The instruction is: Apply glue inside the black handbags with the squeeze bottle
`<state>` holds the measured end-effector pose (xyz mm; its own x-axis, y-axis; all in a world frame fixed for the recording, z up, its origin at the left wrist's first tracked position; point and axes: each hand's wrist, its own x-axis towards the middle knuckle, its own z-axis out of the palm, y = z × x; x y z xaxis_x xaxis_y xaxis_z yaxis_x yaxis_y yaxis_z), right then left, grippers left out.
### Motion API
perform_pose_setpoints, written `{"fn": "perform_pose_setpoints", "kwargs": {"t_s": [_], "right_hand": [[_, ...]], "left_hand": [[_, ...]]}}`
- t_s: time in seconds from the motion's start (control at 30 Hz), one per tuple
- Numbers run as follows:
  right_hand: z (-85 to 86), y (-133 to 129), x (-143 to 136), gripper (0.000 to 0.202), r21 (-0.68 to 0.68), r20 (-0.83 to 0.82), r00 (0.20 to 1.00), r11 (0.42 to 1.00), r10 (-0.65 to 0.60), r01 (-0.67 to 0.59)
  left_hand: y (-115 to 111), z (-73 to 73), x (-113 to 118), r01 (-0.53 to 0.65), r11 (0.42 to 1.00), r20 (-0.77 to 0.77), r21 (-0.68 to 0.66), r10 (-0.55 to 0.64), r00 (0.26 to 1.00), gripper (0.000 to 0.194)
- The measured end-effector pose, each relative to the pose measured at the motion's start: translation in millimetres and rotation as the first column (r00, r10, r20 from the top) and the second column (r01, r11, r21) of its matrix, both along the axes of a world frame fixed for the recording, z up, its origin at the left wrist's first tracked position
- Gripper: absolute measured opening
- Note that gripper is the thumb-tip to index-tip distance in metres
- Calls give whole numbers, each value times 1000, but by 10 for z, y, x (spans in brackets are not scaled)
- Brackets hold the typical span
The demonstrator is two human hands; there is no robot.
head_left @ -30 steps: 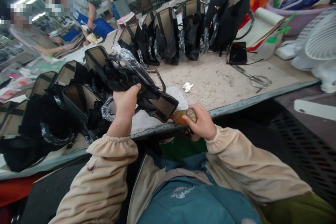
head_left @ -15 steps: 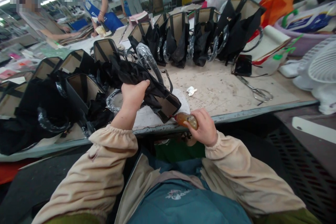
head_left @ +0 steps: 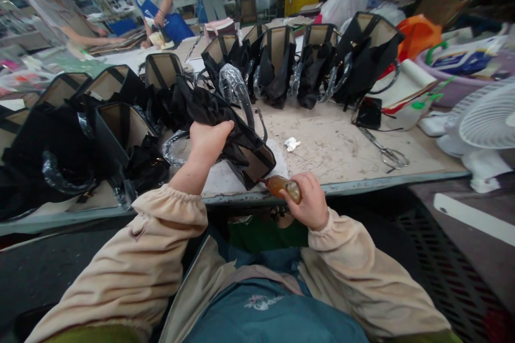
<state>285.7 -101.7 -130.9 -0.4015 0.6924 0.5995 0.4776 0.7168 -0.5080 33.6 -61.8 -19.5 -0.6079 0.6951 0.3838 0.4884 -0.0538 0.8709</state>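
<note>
My left hand (head_left: 210,142) is closed on the dark cloth of a black bag (head_left: 237,136), which lies tilted over the table's front edge with its tan-and-black end facing me. A plastic-wrapped handle (head_left: 235,83) arches up from the bag. In my right hand (head_left: 311,198) is a small amber bottle (head_left: 284,188), its red tip at the lower corner of the bag's end. Whether the tip touches the bag is hard to tell. White paper (head_left: 277,153) lies under the bag.
Several black bags (head_left: 124,118) stand at the left, others (head_left: 277,64) along the back. Scissors (head_left: 384,150), a phone (head_left: 369,112), a crumpled white scrap (head_left: 292,143) and a white fan (head_left: 488,118) are on the right. People (head_left: 161,5) stand at far tables.
The view has shifted slightly, so the table items at the right appear further left. Both hands keep their grips, and the bottle tip remains by the bag's corner.
</note>
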Motion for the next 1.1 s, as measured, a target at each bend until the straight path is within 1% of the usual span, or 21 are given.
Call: {"fn": "perform_pose_setpoints", "kwargs": {"t_s": [0.13,0.27,0.37,0.6,0.77,0.97,1.1], "right_hand": [[-21,83,80,21,57,-10,998,997,-55,55],[-38,123,129,23,95,-12,995,990,-102,102],[-44,125,137,23,117,13,991,985,-130,127],[-14,84,110,23,119,-13,992,984,-129,129],[-20,84,93,20,81,-25,993,990,-114,116],[-52,-2,-4,19,-73,-65,996,996,-55,50],[-64,13,6,19,-82,-62,996,995,-64,59]], "left_hand": [[38,-34,-24,27,1000,-3,15,-27,1000,25],[78,-58,-20,4,1000,-10,10,-4,1000,22],[90,-49,12,5,1000,-13,25,-4,1000,24],[108,-43,24,-3,1000,-42,-1,3,999,20],[121,-45,27,15,1000,-17,12,-15,1000,26],[139,-20,75,2,1000,-57,-20,-4,998,19],[159,-30,67,-9,999,-76,-33,6,997,17]]}}
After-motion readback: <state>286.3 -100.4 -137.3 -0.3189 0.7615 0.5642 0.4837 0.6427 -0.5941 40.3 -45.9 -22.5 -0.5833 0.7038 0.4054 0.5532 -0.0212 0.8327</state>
